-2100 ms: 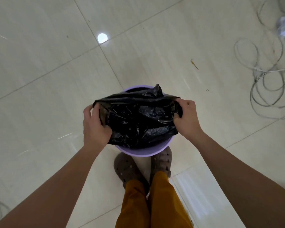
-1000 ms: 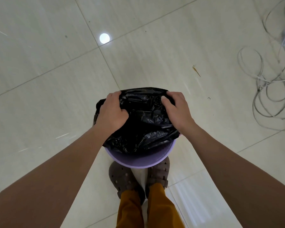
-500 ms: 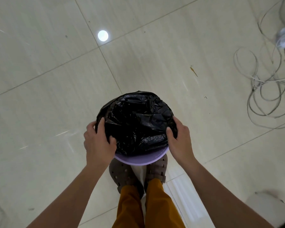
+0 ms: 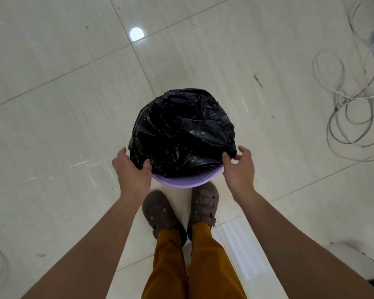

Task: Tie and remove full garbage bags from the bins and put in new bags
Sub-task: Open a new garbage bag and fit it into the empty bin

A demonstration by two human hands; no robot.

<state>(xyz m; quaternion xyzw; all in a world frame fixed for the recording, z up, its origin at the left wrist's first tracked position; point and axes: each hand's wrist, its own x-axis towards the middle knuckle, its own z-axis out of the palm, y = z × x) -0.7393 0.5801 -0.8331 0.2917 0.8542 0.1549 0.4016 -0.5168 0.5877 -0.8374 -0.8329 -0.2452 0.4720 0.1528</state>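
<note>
**tilefan:** Glossy cream floor tiles (image 4: 52, 126), loose grey cables (image 4: 350, 108) off to the right, and a lilac bin (image 4: 181, 182) right at the person's brown clogs (image 4: 160, 212). The black bag (image 4: 181, 130) sits draped over the bin's mouth, covering most of the rim; only the near edge shows bare.

**binnerd:** Yeah. The left hand (image 4: 132, 171) pinches the bag's edge at the near-left rim, thumb over the plastic. The right hand (image 4: 240, 169) is at the near-right rim with fingers (image 4: 244, 151) loosely curled, thumb touching the bag, not clearly gripping anything. To do it well I'd say pull the hem down evenly over that bare near edge, leaving slack inside so it doesn't pop off.

**tilefan:** Versus half a second ago, the right hand has loosened off the rim, and the bag has spread a bit further round. Two seconds back it was only a bunched strip held over the bin.
</note>
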